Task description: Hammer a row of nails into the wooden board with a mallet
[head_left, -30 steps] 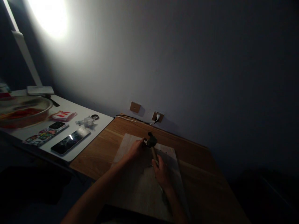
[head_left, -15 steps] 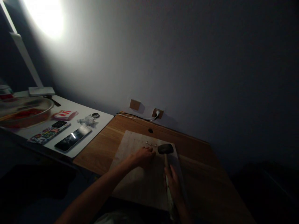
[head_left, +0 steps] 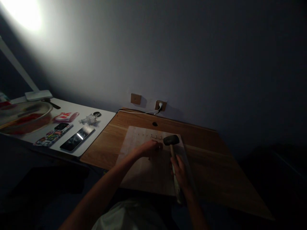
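Observation:
A pale wooden board [head_left: 136, 169] lies on the brown tabletop. Along its far side runs a row of small nail-like pieces [head_left: 155, 136], some standing up shiny and others looking like dark dots. My left hand [head_left: 153, 147] is over the board just in front of that row, its fingers bent together; what they hold is too small and dark to make out. My right hand [head_left: 179, 171] grips the wooden handle of a mallet [head_left: 171, 140] with a black head. The mallet head hovers near the board's far right corner, to the right of my left hand.
On the white table [head_left: 105, 123] at left are a phone [head_left: 78, 138], a patterned case [head_left: 51, 135], a red-and-white packet [head_left: 66, 117], crumpled plastic [head_left: 90, 119] and a clear bowl [head_left: 28, 116]. A lamp base [head_left: 38, 95] stands behind. Cables run to a wall socket [head_left: 160, 105].
The camera view has shifted, so the board sits higher in the picture. My left fingers, lower on the board before, are now raised and drawn together. The mallet stays in my right hand.

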Available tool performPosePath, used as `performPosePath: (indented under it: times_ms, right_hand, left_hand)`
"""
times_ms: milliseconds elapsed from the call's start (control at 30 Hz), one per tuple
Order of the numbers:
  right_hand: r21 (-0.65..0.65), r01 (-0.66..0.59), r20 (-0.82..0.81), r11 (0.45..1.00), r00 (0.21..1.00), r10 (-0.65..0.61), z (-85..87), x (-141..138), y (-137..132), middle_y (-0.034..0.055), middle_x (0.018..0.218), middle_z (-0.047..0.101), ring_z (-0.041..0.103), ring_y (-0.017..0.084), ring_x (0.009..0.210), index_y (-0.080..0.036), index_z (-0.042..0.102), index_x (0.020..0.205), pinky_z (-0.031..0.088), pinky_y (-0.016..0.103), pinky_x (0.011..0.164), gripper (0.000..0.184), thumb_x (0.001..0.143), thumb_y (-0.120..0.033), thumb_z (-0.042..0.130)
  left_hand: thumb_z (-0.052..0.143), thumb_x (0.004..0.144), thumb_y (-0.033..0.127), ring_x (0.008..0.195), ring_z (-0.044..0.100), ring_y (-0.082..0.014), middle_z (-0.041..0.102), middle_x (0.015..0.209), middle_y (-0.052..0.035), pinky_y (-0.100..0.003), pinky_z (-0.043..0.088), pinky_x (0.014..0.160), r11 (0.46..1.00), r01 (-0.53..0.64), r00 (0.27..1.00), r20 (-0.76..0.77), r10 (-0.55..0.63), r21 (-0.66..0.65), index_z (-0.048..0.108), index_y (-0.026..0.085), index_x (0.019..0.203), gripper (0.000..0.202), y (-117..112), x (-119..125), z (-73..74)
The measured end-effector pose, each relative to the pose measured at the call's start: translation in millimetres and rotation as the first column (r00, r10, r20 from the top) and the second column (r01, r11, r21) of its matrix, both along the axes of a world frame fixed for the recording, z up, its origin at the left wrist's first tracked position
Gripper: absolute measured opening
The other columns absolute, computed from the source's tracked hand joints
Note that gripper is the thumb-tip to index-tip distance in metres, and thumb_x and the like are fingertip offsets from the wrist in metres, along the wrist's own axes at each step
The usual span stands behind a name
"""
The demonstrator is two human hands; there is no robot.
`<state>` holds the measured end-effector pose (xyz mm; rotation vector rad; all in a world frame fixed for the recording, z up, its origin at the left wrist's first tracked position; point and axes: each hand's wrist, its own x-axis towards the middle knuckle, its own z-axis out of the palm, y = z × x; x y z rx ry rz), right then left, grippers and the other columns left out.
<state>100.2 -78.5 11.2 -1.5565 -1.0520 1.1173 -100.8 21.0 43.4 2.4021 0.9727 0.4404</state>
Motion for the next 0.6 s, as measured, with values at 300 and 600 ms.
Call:
performPosePath:
  times_ms: [300,600]
  right_hand:
    - [0.014,-0.029,-0.042,0.999,0.999,0.03,-0.1,0,-1,-0.0077,0.06,0.052,0.042,0.009,0.039,-0.023,0.056,0.095,0.035,0.021,0.034,0.056,0.072,-0.072,0.066]
    - [-0.015,-0.046,-0.046,0.999,0.998,0.045,3.5,1,-2,-0.0078,0.062,0.053,0.044,0.009,0.04,-0.023,0.057,0.101,0.035,0.02,0.033,0.057,0.073,-0.072,0.067]
  left_hand:
    - [0.059,0.08,0.006,0.089,0.072,-0.0177,0.078,0.096,-0.0058,-0.025,0.054,0.083,0.81,-0.585,0.796,0.219,0.565,0.036,0.077,0.018,0.095,0.028,37,-44,-20.7]
    - [0.058,0.084,0.011,0.09,0.07,-0.0183,0.078,0.099,-0.0064,-0.026,0.053,0.082,0.787,-0.612,0.785,0.18,0.593,0.074,0.077,0.02,0.101,0.027,36,-43,-32.2]
